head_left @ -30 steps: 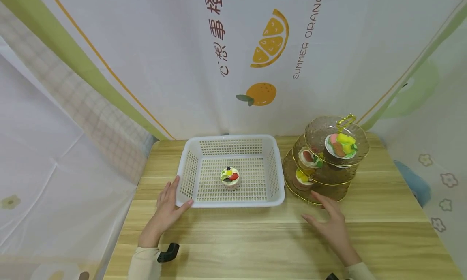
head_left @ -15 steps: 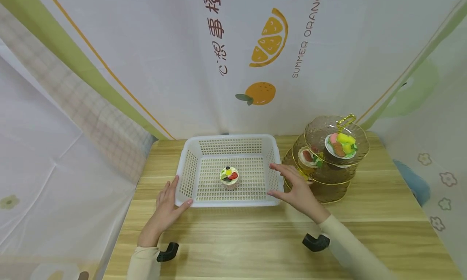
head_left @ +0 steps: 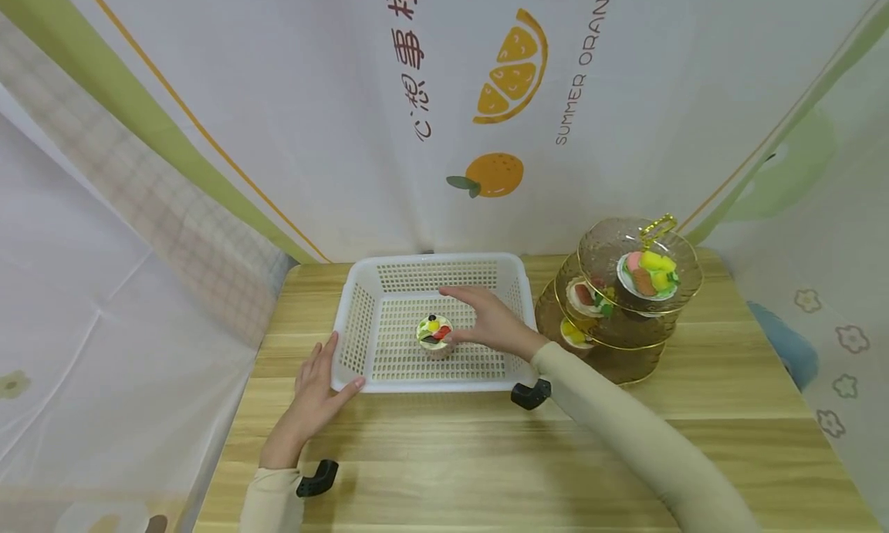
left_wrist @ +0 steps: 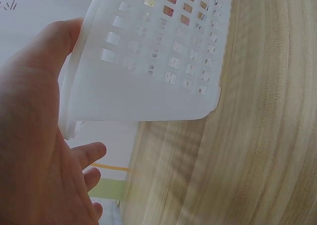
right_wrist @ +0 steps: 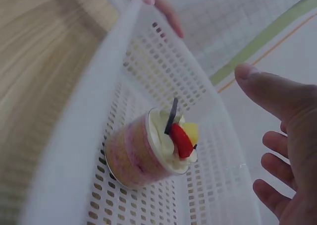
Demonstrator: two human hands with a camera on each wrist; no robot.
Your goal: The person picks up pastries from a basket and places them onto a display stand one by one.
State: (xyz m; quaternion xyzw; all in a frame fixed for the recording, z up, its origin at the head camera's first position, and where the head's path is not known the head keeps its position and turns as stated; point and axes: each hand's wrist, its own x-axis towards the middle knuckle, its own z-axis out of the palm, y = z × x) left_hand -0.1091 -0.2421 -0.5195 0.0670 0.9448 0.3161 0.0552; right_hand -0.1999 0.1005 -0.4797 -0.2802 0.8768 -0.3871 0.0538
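A cupcake [head_left: 435, 336] topped with cream and fruit pieces stands upright in a white perforated basket [head_left: 436, 387]. In the right wrist view the cupcake [right_wrist: 143, 153] shows pink and tan layers in a clear cup. My right hand [head_left: 491, 324] reaches over the basket from the right, thumb and fingers spread; in that wrist view the hand [right_wrist: 292, 150] is apart from the cupcake. At the basket's front left corner rests my left hand [head_left: 316, 394], its thumb on the front rim and its fingers along the left side. The left wrist view shows that hand [left_wrist: 39, 96] against the rim.
A tiered stand [head_left: 628, 336] of tinted plates with gold edges stands right of the basket. It bears a fruit-topped cake [head_left: 647, 275] on top and other cakes [head_left: 587, 298] lower down. A printed cloth [head_left: 333, 132] hangs behind the wooden table [head_left: 444, 471].
My right hand has moved left from beside the tiered stand, across the basket's right rim, to above the basket near the cupcake. The left hand has stayed at the corner.
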